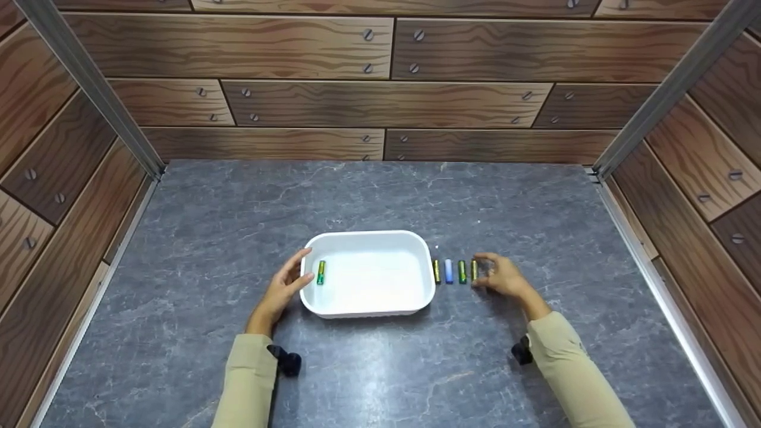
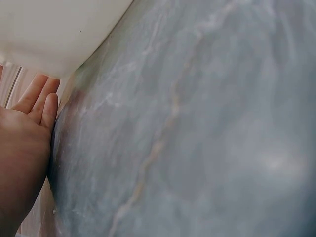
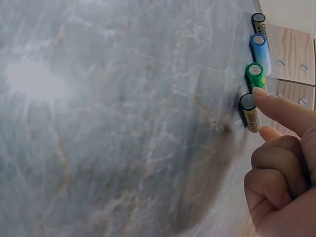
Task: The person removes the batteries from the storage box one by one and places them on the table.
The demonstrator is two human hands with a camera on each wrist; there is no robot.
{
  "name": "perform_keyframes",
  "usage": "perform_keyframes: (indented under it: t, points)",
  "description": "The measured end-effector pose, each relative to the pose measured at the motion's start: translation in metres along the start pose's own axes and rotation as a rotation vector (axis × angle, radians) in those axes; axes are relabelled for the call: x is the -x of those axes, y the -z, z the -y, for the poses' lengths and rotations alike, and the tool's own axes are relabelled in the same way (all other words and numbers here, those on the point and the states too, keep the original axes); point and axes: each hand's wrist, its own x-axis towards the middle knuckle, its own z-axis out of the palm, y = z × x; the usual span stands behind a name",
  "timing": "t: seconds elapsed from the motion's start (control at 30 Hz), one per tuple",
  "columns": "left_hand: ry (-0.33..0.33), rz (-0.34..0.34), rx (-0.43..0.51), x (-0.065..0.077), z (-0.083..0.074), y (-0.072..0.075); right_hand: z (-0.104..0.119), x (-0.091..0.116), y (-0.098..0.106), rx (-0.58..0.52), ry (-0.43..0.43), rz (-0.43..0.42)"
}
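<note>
A white rectangular tray stands on the table, with one green battery inside near its left end. My left hand holds the tray's left wall, thumb over the rim and fingers outside; in the left wrist view its fingers meet the tray's outer side. Right of the tray, batteries lie in a row: a black-and-gold battery, a blue-and-white battery, a green battery and a gold-and-black battery at the right end. My right hand pinches that last one between thumb and finger at its two ends.
The grey marbled table has wood-patterned walls at the back and both sides. Metal posts rise at the back corners. A black wrist device sits at the left cuff, and another at the right.
</note>
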Motion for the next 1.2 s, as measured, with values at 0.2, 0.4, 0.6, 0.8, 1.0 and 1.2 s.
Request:
perform_keyframes:
  t: [0.2,0.4,0.6,0.8,1.0,1.2]
  points:
    - [0.008,0.001,-0.003,0.0,0.0,0.0,0.011,0.0,0.002,-0.019,-0.017,0.005]
    - [-0.004,0.003,-0.018,0.001,0.0,0.0,0.027,0.0,-0.004,-0.045,-0.002,-0.02]
    - [-0.045,0.008,-0.022,0.0,-0.001,0.0,0.049,0.002,-0.016,-0.075,0.043,-0.021]
    - [-0.059,-0.009,-0.01,0.0,0.0,0.0,0.07,0.004,-0.029,-0.105,0.133,-0.013]
    - [-0.079,-0.013,-0.027,0.002,-0.001,0.0,0.088,0.008,-0.042,-0.123,0.204,-0.024]
    - [-0.092,-0.011,-0.041,0.002,-0.001,0.002,0.104,0.011,-0.057,-0.103,0.267,-0.027]
